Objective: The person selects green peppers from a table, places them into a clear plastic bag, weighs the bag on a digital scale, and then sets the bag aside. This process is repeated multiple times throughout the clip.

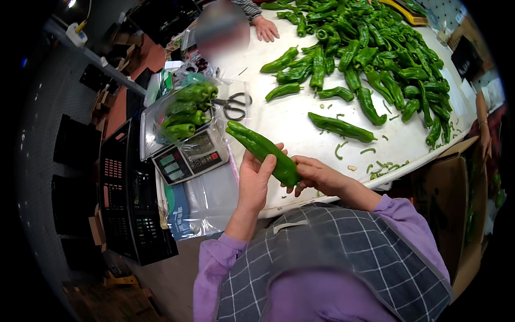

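Note:
A long green pepper (263,149) is held above the near edge of the white table (277,108). My left hand (255,173) grips its middle, thumb on top. At the stem end, the fingers of my right hand (316,175) close on the pepper; the stem itself is mostly hidden. Another green pepper (342,127) lies on the table just beyond my right hand. To the left, a clear bag with several green peppers (185,110) rests on the tray of a digital scale (189,155). Black-handled scissors (235,105) lie beside the bag, under clear plastic.
A large heap of green peppers (374,52) covers the far right of the table. Cut stems (382,166) lie near its edge. Clear plastic bags (207,197) hang at the near left. Another person's hand (265,29) rests at the far side. A cardboard box (446,201) stands at right.

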The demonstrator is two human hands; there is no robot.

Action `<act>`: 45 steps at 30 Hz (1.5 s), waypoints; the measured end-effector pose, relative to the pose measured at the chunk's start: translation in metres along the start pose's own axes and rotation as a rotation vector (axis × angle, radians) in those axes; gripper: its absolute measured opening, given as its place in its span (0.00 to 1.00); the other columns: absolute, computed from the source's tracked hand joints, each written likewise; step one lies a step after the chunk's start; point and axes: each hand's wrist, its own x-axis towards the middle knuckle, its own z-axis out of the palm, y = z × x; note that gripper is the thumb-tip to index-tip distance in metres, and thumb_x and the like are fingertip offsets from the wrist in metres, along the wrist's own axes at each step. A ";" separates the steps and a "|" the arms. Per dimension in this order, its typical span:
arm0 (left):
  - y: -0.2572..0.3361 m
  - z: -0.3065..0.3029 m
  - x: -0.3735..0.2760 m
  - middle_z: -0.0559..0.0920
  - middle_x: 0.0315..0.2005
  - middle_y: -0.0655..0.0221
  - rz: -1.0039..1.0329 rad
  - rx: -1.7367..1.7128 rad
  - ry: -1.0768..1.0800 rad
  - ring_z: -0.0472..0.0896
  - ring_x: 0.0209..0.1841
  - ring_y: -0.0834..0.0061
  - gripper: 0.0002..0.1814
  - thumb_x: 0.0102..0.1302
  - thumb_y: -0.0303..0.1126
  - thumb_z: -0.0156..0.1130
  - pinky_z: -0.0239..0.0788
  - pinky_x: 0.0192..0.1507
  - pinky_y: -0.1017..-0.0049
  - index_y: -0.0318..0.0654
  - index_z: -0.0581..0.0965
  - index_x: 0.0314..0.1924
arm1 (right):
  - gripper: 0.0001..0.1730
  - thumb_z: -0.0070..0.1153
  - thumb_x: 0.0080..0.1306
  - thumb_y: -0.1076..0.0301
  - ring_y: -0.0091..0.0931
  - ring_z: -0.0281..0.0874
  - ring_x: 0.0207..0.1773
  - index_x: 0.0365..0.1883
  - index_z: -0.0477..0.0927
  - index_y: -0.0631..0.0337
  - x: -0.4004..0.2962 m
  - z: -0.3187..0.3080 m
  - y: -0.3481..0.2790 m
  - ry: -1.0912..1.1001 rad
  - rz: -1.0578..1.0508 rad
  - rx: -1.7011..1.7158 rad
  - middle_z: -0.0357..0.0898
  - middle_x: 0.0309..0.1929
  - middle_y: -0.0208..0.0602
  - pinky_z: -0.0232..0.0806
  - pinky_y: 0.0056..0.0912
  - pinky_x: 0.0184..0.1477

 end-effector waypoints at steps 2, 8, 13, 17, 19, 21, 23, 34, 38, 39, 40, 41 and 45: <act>0.005 -0.015 -0.001 0.77 0.43 0.59 0.037 0.133 0.060 0.77 0.44 0.72 0.19 0.59 0.31 0.60 0.69 0.47 0.74 0.35 0.66 0.49 | 0.23 0.41 0.65 0.47 0.22 0.73 0.32 0.43 0.67 0.59 0.012 0.010 0.011 -0.051 0.020 0.064 0.75 0.35 0.36 0.65 0.22 0.34; 0.017 -0.034 0.002 0.76 0.38 0.67 0.109 0.173 0.094 0.77 0.41 0.76 0.15 0.61 0.30 0.57 0.70 0.41 0.78 0.36 0.66 0.46 | 0.21 0.42 0.63 0.47 0.21 0.70 0.25 0.37 0.71 0.57 0.037 0.026 0.022 -0.052 0.088 0.269 0.74 0.27 0.34 0.60 0.22 0.27; 0.012 -0.048 0.011 0.77 0.39 0.63 0.015 0.102 0.115 0.77 0.43 0.71 0.22 0.70 0.47 0.35 0.70 0.42 0.73 0.36 0.68 0.45 | 0.26 0.41 0.62 0.45 0.25 0.69 0.23 0.43 0.71 0.60 0.041 0.025 0.020 0.033 0.121 0.321 0.74 0.25 0.36 0.62 0.27 0.31; 0.010 -0.049 0.012 0.76 0.39 0.65 0.005 0.001 0.046 0.76 0.41 0.76 0.22 0.70 0.48 0.36 0.70 0.40 0.75 0.37 0.67 0.47 | 0.26 0.41 0.62 0.45 0.25 0.68 0.21 0.42 0.72 0.60 0.036 0.027 0.015 0.058 0.120 0.340 0.73 0.24 0.36 0.62 0.28 0.31; 0.010 -0.050 0.012 0.77 0.40 0.62 0.016 -0.012 0.020 0.77 0.42 0.72 0.21 0.70 0.47 0.35 0.71 0.42 0.73 0.37 0.67 0.47 | 0.26 0.41 0.62 0.45 0.25 0.68 0.21 0.42 0.71 0.60 0.035 0.026 0.016 0.069 0.118 0.335 0.73 0.24 0.36 0.62 0.27 0.30; 0.014 -0.048 0.012 0.77 0.40 0.62 0.016 0.044 -0.004 0.77 0.41 0.74 0.20 0.69 0.46 0.38 0.71 0.41 0.75 0.37 0.67 0.48 | 0.26 0.42 0.62 0.45 0.24 0.68 0.22 0.43 0.71 0.60 0.034 0.026 0.017 0.080 0.116 0.319 0.73 0.24 0.35 0.62 0.26 0.30; 0.014 -0.048 0.012 0.77 0.40 0.63 0.012 0.083 -0.012 0.77 0.40 0.76 0.19 0.69 0.46 0.41 0.70 0.40 0.77 0.38 0.67 0.48 | 0.22 0.47 0.61 0.48 0.23 0.68 0.24 0.40 0.71 0.58 0.034 0.027 0.016 0.077 0.056 0.281 0.73 0.26 0.34 0.62 0.23 0.30; 0.019 -0.046 0.006 0.71 0.49 0.58 0.039 -0.100 -0.007 0.76 0.45 0.72 0.23 0.66 0.37 0.49 0.75 0.39 0.75 0.35 0.59 0.58 | 0.34 0.67 0.44 0.72 0.20 0.69 0.39 0.51 0.68 0.63 0.030 0.032 0.003 0.488 -0.627 -0.958 0.72 0.41 0.35 0.62 0.21 0.40; 0.023 -0.046 0.003 0.68 0.52 0.50 0.029 -0.250 -0.037 0.72 0.52 0.65 0.23 0.67 0.33 0.47 0.75 0.45 0.69 0.35 0.57 0.59 | 0.34 0.63 0.49 0.73 0.21 0.70 0.41 0.55 0.66 0.63 0.026 0.032 0.001 0.427 -0.541 -0.775 0.72 0.45 0.35 0.64 0.24 0.44; 0.024 -0.046 0.003 0.68 0.53 0.50 0.034 -0.262 -0.039 0.72 0.53 0.64 0.23 0.67 0.32 0.47 0.75 0.46 0.69 0.35 0.57 0.59 | 0.33 0.62 0.50 0.72 0.21 0.70 0.41 0.55 0.66 0.62 0.028 0.030 0.003 0.421 -0.541 -0.734 0.72 0.45 0.34 0.63 0.23 0.41; 0.024 -0.046 0.002 0.67 0.53 0.50 0.035 -0.263 -0.051 0.71 0.54 0.64 0.23 0.67 0.32 0.47 0.74 0.46 0.68 0.35 0.56 0.59 | 0.32 0.62 0.51 0.70 0.20 0.69 0.40 0.55 0.67 0.61 0.030 0.028 0.006 0.415 -0.541 -0.692 0.72 0.45 0.33 0.63 0.22 0.39; 0.025 -0.045 0.002 0.66 0.54 0.49 0.036 -0.264 -0.063 0.71 0.54 0.63 0.23 0.67 0.32 0.46 0.74 0.47 0.68 0.36 0.56 0.60 | 0.31 0.61 0.52 0.69 0.20 0.69 0.39 0.55 0.67 0.59 0.031 0.027 0.008 0.409 -0.541 -0.651 0.73 0.45 0.32 0.62 0.21 0.36; 0.027 -0.047 0.000 0.65 0.56 0.50 0.044 -0.270 -0.105 0.71 0.54 0.63 0.24 0.67 0.30 0.46 0.72 0.49 0.66 0.37 0.55 0.61 | 0.30 0.60 0.52 0.70 0.19 0.68 0.40 0.55 0.67 0.60 0.030 0.027 0.007 0.402 -0.534 -0.643 0.72 0.44 0.32 0.62 0.20 0.35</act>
